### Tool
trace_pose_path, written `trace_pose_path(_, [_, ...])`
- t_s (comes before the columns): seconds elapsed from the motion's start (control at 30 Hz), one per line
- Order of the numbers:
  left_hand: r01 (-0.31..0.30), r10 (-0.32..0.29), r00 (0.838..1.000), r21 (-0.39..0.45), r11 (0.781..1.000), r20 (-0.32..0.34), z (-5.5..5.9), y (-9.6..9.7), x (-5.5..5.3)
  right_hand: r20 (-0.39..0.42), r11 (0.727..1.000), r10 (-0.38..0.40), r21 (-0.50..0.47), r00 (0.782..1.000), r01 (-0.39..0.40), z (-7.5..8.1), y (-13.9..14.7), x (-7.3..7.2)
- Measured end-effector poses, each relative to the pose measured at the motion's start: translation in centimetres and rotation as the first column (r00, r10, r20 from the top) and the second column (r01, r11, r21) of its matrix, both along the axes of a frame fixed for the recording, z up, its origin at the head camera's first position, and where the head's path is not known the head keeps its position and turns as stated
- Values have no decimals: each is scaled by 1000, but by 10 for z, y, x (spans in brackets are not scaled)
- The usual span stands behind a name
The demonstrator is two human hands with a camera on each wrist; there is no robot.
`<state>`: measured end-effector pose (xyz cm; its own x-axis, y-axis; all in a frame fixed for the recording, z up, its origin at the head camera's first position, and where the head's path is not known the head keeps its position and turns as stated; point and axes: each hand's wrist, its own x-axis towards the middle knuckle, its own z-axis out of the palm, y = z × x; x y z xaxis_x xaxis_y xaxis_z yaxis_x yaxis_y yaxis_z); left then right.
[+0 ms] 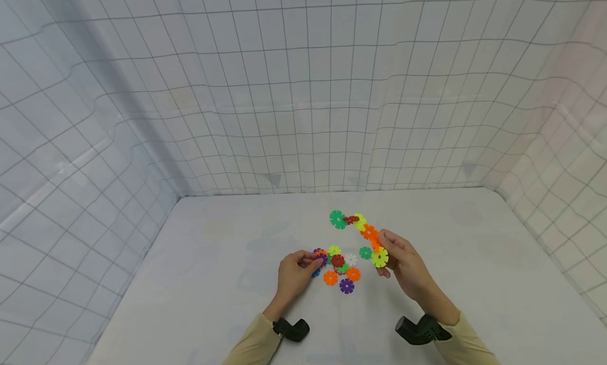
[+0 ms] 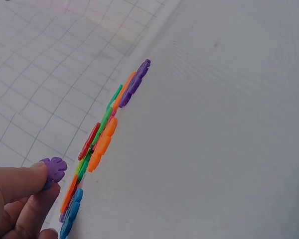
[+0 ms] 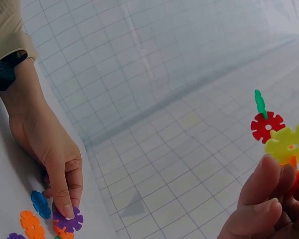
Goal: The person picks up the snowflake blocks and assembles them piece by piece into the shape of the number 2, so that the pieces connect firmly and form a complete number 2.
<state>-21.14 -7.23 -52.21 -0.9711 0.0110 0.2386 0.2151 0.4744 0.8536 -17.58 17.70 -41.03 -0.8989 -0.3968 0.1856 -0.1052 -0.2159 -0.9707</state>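
Note:
My left hand (image 1: pixel 294 273) pinches a purple notched disc (image 2: pixel 55 170) between thumb and fingers, at the left side of a loose pile of snowflake discs. In the right wrist view that purple disc shows just over an orange one (image 3: pixel 63 232). My right hand (image 1: pixel 407 265) grips a chain of interlocked discs (image 1: pixel 369 232) by its orange part, raised over the table. Along the chain run a green disc (image 1: pixel 338 219), a red one (image 3: pixel 267 128), a yellow one (image 3: pixel 289 144), orange ones, and a yellow one (image 1: pixel 380 257) at the near end. Fingers hide part of the orange section.
On the white table (image 1: pixel 213 280) lie several loose discs, among them a dark purple one (image 1: pixel 346 286), an orange one (image 1: pixel 330 278), a white one (image 1: pixel 351 259) and a blue one (image 2: pixel 71 214). Grid-patterned sheets (image 1: pixel 303 117) close in the back and sides.

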Motion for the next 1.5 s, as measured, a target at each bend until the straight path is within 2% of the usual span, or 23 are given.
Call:
trace_pose_path(0.2, [17,-17,1000,20,1000,3,0,-1,0,3,1000,20,-22,1000,-20,-1,1,-1])
trace_pose_path(0.3, [71,-72,997,49,996,19,1,0,0,10,1000,10,-17,1000,-10,-1,1,-1])
trace_pose_path(0.4, [144,-150,987,102,984,61,7,2,2,12,1000,6,-9,1000,-5,-2,0,-1])
trace_pose_path(0.5, [209,-228,968,168,963,105,20,8,8,13,1000,0,-1,1000,0,-3,0,-1])
trace_pose_path(0.63, [282,-336,927,277,918,167,45,17,21,33,999,-33,30,999,32,-4,-1,-2])
trace_pose_path(0.77, [308,-407,884,369,877,231,68,26,35,44,995,-75,66,996,72,-6,-3,-3])
trace_pose_path(0.9, [315,-448,859,434,844,249,81,32,47,50,988,-115,110,992,109,-10,-5,-4])
trace_pose_path(1.03, [316,-467,851,476,821,240,87,36,54,45,983,-133,132,990,126,-13,-8,-3])
trace_pose_path(1.27, [301,-470,849,510,805,240,91,38,58,0,973,-182,141,983,180,-12,-17,3])
trace_pose_path(1.5, [281,-474,844,546,789,250,92,40,59,-85,954,-263,127,961,272,-13,-25,8])
